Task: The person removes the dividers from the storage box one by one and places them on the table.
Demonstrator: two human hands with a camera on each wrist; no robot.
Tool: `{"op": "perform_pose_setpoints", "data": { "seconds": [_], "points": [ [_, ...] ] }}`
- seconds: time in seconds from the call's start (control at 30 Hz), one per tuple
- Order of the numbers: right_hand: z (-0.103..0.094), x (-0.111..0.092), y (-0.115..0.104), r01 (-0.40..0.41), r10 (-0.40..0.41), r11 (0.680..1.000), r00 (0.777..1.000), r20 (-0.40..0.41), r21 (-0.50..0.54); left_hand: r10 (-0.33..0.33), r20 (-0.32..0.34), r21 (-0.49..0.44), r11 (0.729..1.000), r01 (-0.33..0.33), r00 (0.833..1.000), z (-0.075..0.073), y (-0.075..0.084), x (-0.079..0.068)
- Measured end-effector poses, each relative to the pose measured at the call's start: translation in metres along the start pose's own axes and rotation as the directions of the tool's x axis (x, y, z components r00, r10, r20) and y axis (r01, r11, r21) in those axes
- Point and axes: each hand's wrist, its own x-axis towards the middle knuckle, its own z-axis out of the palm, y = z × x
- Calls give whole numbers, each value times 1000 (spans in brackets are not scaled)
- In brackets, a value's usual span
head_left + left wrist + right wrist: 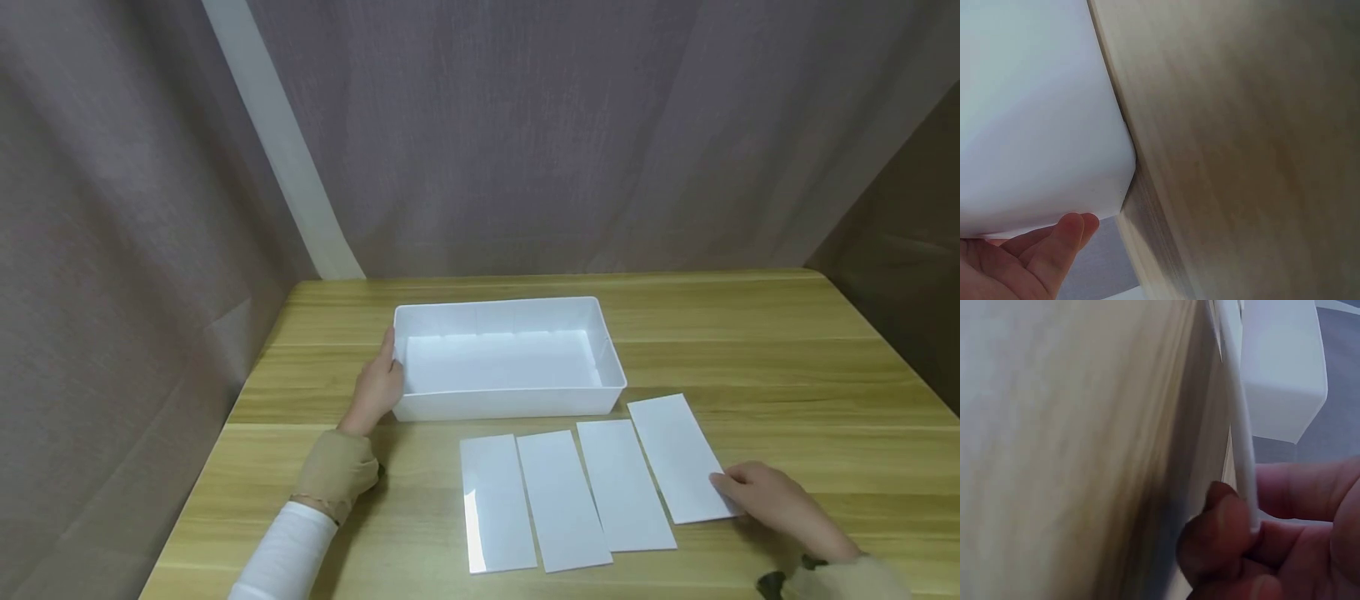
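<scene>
A white rectangular plastic bin (502, 402) stands on the table. My left hand (378, 385) grips its left end wall, one finger along the outside and the thumb at the rim. The left wrist view shows fingertips (1071, 226) against the bin's wall (1041, 125). Between thumb and fingers, my right hand (776, 498) pinches the near right corner of a thin white panel (678, 458). In the right wrist view this panel (1240, 419) appears edge-on, tilted up from the table at the held end. Three similar panels, left (498, 504), middle (564, 500) and right (626, 483), lie in a row beside it.
The wooden table (750, 333) has its back edge against a grey-purple curtain (510, 133). More curtain hangs along the left side (135, 250), and a darker cloth (900, 225) covers the right. The panels lie close in front of the bin.
</scene>
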Motion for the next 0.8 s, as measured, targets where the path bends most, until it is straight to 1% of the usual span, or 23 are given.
{"op": "perform_pose_setpoints", "data": {
  "seconds": [0.13, 0.27, 0.5, 0.8],
  "points": [
    [-3, 2, 1, 30, -29, 999, 999, 24, -39, 1, -1, 2, 1000, -1, 1000, 0, 0, 0],
    [-4, 4, 2, 31, -29, 997, 999, 38, -64, 1, -1, -4, 1000, -1, 1000, 0, 0, 0],
    [-4, 7, 3, 16, -13, 996, 999, 37, -86, -9, 12, 0, 1000, 9, 1000, 0, 0, 0],
    [-8, 7, 0, -1, 10, 991, 998, 65, -131, 1, -1, 7, 1000, -1, 1000, 0, 1, -1]
  ]
}}
